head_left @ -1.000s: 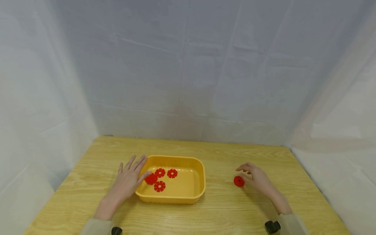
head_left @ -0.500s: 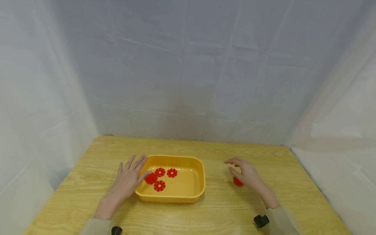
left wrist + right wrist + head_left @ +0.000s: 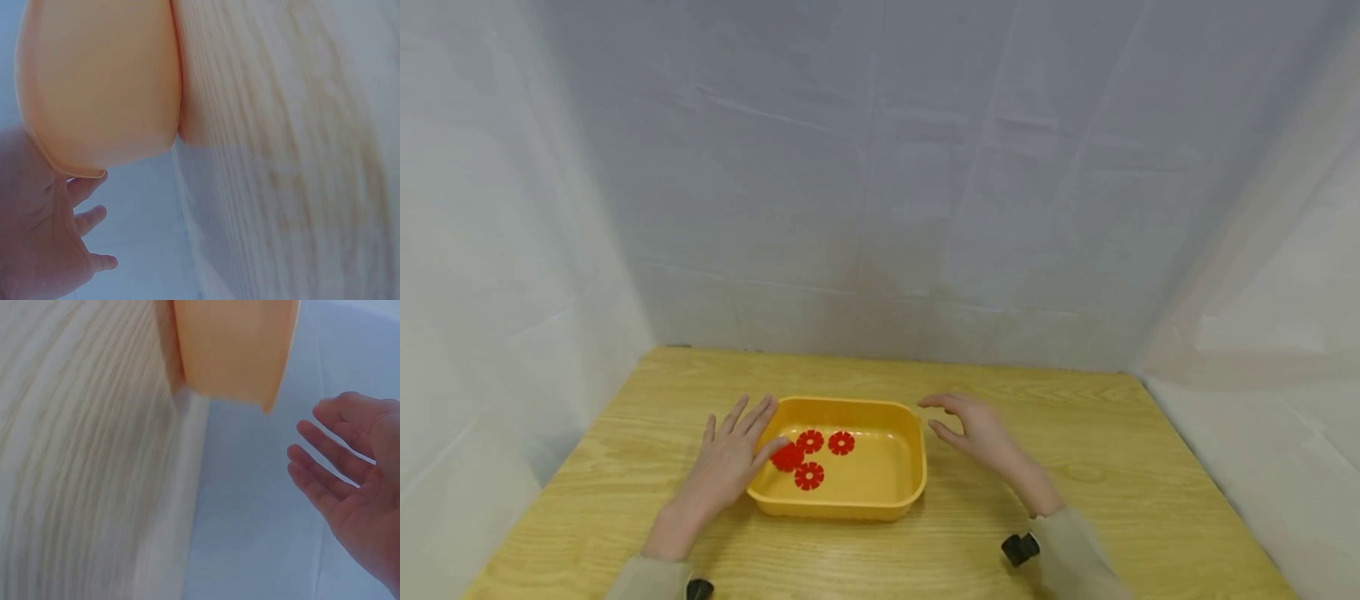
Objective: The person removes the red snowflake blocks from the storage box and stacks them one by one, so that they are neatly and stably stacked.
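Note:
A yellow plastic tray [image 3: 850, 402] sits on the wooden table [image 3: 1097, 467] and holds several red gear-shaped discs [image 3: 809, 475]. My left hand [image 3: 730, 454] lies flat with straight fingers against the tray's left side, its thumb reaching over the rim by one disc. In the left wrist view, the left hand [image 3: 44, 250] touches the tray's outer wall [image 3: 94, 81]. My right hand [image 3: 973, 425] hovers just right of the tray with relaxed fingers. The right wrist view shows the right hand's palm [image 3: 350, 469] empty near the tray's corner [image 3: 234, 344]. No loose red disc shows on the table.
White cloth walls [image 3: 880, 208] close off the table at the back and both sides. Bare wood lies to the right of the tray and in front of it. Small black wrist mounts [image 3: 1019, 548] show at my sleeves.
My right hand has left the red disc on the table and moved left to the tray's right edge. That disc is now out of sight behind my forearm. The left hand stays put.

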